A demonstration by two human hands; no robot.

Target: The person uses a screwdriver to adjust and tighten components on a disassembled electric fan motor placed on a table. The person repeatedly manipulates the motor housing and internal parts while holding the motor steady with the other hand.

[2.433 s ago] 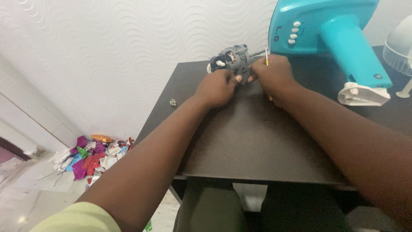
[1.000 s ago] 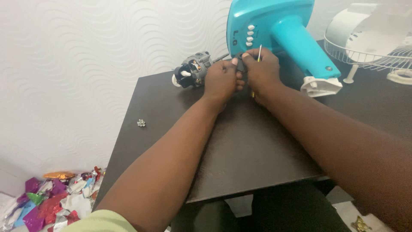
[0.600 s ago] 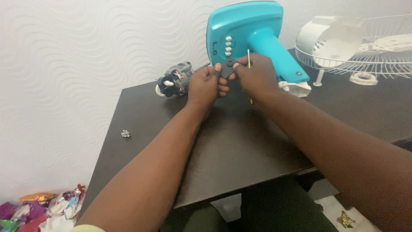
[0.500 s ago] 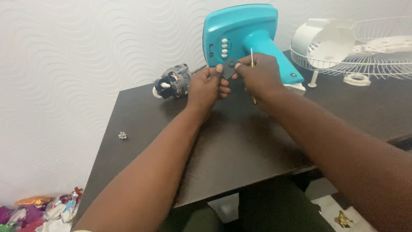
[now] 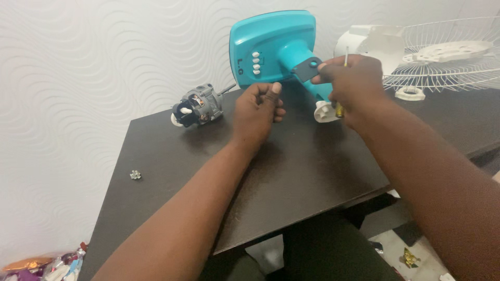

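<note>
My right hand (image 5: 353, 79) pinches a small flat dark grey plate (image 5: 307, 68) with a hole in it and also grips a thin screwdriver with a yellow handle (image 5: 340, 109). It holds the plate in front of the neck of a teal fan base (image 5: 271, 44), which lies on its side on the dark table (image 5: 291, 171). My left hand (image 5: 258, 107) hovers just left of that neck, fingers curled with the thumb up, and nothing shows in it. A grey electric motor (image 5: 199, 104) lies to the left of my left hand.
A white wire fan guard (image 5: 453, 67) and a white housing (image 5: 371, 41) lie at the back right, with a white ring (image 5: 410, 93) beside them. A small metal nut (image 5: 135, 175) sits near the table's left edge. Colourful wrappers (image 5: 47, 263) litter the floor.
My hands were pressed together at the fan's neck and have come apart. My right hand has risen to the right with the grey plate, while my left stays lower.
</note>
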